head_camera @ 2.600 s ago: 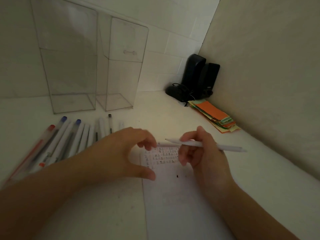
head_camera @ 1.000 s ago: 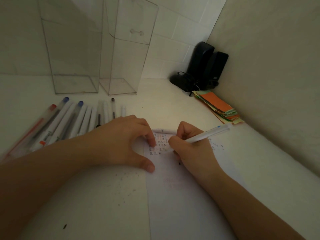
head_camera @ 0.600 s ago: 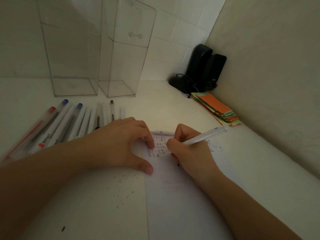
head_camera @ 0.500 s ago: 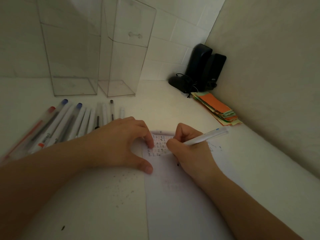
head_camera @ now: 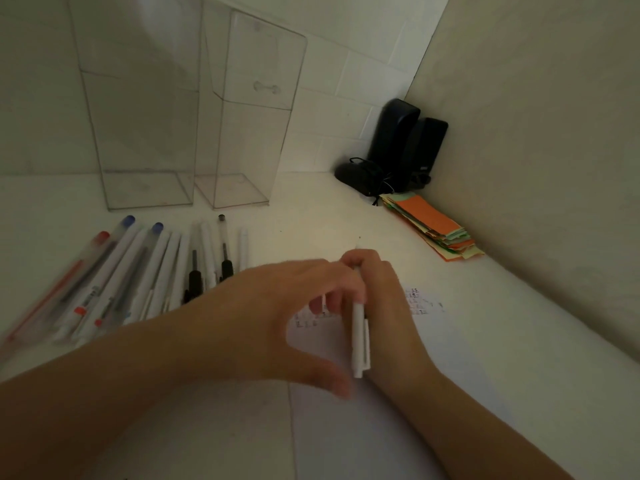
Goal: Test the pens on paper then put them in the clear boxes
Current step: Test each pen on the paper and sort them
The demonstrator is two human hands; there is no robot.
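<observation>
My right hand [head_camera: 384,306] grips a white pen [head_camera: 359,337], held lengthwise with its tip pointing away from me and its clip end toward me, above the sheet of paper [head_camera: 381,427]. Small written marks show on the paper near its top. My left hand [head_camera: 277,320] hovers over the paper's left edge, fingers loosely curved, thumb spread, holding nothing. A row of several pens [head_camera: 138,271] lies on the table to the left. Two tall clear boxes [head_camera: 145,133] [head_camera: 249,126] stand upright behind them.
Two black speakers [head_camera: 405,143] and a dark cabled object [head_camera: 356,176] fill the far corner. A stack of coloured paper slips [head_camera: 433,223] lies along the right wall. The right wall runs close beside the paper.
My right hand lifted the pen off the paper and turned it from a writing slant to point away from me. My left hand rose from the paper's edge.
</observation>
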